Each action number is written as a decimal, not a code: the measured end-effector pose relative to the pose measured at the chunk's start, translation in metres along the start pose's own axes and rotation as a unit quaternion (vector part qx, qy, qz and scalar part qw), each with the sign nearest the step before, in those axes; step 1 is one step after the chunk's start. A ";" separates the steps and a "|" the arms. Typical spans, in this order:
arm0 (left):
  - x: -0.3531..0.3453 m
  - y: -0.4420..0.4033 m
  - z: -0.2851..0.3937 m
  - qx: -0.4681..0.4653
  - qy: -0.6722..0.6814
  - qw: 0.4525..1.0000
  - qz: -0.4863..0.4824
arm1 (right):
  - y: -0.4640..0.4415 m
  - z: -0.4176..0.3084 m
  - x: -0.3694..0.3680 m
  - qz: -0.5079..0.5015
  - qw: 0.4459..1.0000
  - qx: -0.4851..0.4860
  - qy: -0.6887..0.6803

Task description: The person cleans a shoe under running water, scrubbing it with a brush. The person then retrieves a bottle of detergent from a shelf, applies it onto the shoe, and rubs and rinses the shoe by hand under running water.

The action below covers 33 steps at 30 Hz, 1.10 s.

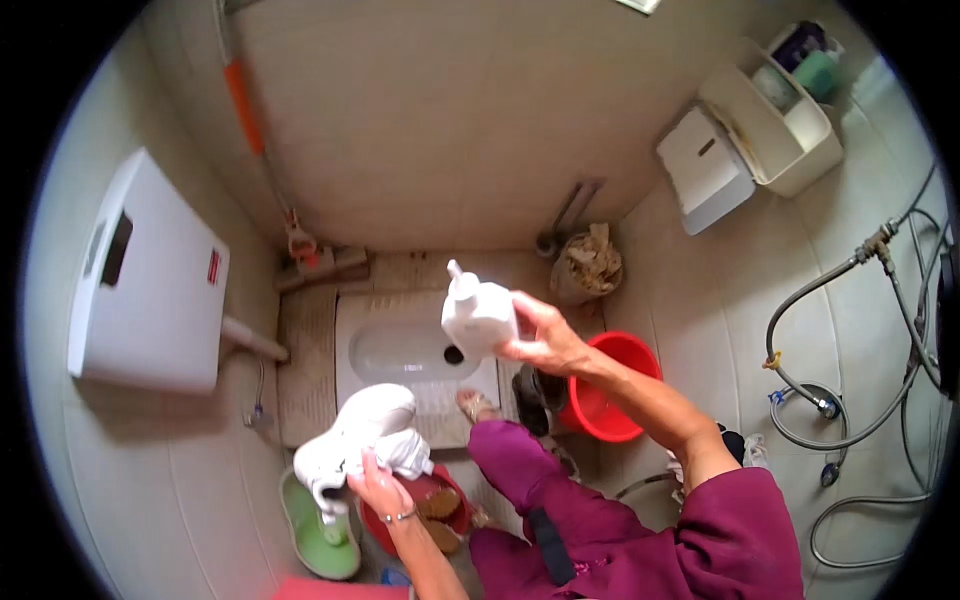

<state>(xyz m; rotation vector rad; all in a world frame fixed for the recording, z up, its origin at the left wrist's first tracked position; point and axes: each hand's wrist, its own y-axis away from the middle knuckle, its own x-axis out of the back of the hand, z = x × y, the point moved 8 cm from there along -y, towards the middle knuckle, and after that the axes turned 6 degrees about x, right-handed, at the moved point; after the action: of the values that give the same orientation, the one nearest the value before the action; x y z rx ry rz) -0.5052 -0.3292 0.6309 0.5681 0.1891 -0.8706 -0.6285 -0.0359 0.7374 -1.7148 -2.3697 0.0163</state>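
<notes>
Within curled right hand [549, 340], white bottle [482, 320]

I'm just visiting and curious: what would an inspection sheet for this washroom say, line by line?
Surface: tiled floor around a squat toilet.
Job's things: white pump bottle, held up; white bundle, probably cloth.
Clutter: green basin, red bucket, filled bin.
Hands: right hand grips the white pump bottle; left hand holds the white bundle.
Cables: no electric ones made out; hoses hang along the right wall.
Surroundings: white cistern on the left wall, open storage box on the right.
</notes>
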 end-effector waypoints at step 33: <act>-0.179 -0.102 -0.018 0.088 -0.003 0.995 -0.055 | -0.357 -0.138 0.483 0.498 0.703 0.176 0.477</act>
<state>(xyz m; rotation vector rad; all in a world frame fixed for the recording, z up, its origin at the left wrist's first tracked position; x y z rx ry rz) -0.6964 -0.2519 0.6436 0.7239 0.1392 -1.0021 -1.0821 0.2870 1.0013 -1.8721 -0.5267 -0.1848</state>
